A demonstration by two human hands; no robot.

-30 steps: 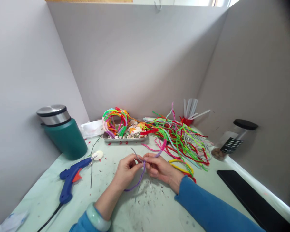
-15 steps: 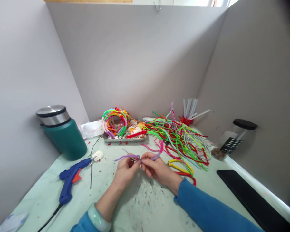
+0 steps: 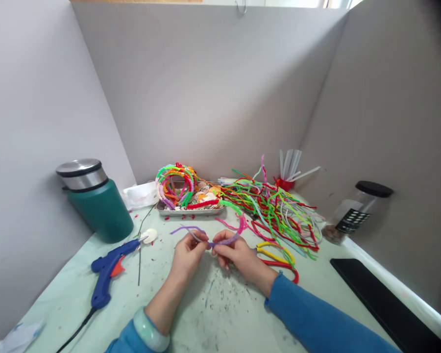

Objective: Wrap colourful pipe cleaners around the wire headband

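Note:
Between my two hands runs a purple pipe cleaner (image 3: 226, 241), part of a longer strand that curves up through pink and green to red. My left hand (image 3: 189, 252) pinches it, with a loose purple end and a thin grey stem sticking out to the left above the fingers. My right hand (image 3: 238, 257) pinches the same strand a short way to the right, fingertips close to the left ones. The red end of the strand lies over the metal tray (image 3: 191, 213). Yellow-and-red-handled pliers or scissors (image 3: 279, 262) lie partly behind my right wrist.
A blue glue gun (image 3: 108, 274) and a green bottle (image 3: 101, 211) stand at left. Behind are coiled pipe cleaners (image 3: 176, 169) and a loose multicoloured heap (image 3: 279, 211). A clear jar (image 3: 353, 215) and a black slab (image 3: 382, 299) are at right. Grey panels enclose the table.
My hands have moved slightly apart, the left one shifting left, so a stretch of purple shows between them. The strand's coloured curve has shifted a little left.

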